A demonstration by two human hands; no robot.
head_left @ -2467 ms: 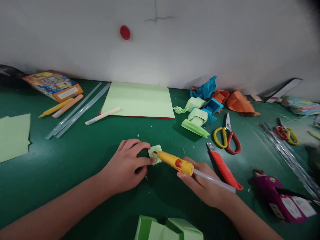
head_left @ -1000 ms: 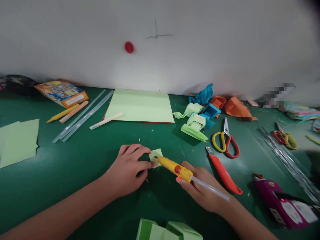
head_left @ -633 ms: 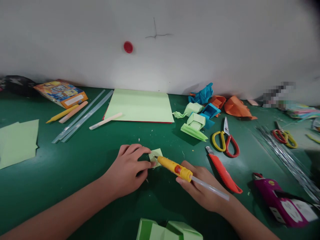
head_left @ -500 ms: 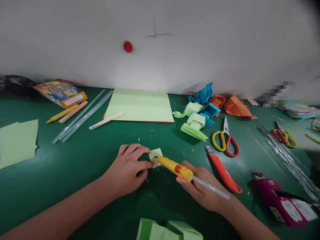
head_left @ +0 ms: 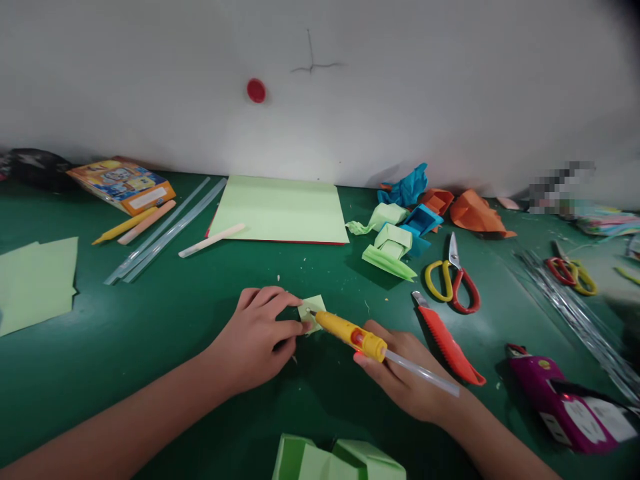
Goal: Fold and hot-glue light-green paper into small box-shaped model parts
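Observation:
A small light green paper square (head_left: 317,307) lies on the green table. My left hand (head_left: 263,337) rests at its left side, fingers apart, with fingertips on the paper's edge. My right hand (head_left: 407,373) is wrapped round a yellow hot glue gun (head_left: 350,335) with a clear glue stick at its back. The gun's dark nozzle points left and meets the top of the square. A folded light green paper piece (head_left: 343,461) sits at the near edge of the view, below both hands.
Green sheets (head_left: 283,208) lie at the back. Folded papers (head_left: 393,241), scissors (head_left: 453,277), a red cutter (head_left: 450,343) and a purple device (head_left: 563,403) are on the right. Glue sticks (head_left: 167,230), pens (head_left: 125,225) and more green paper (head_left: 37,283) are on the left.

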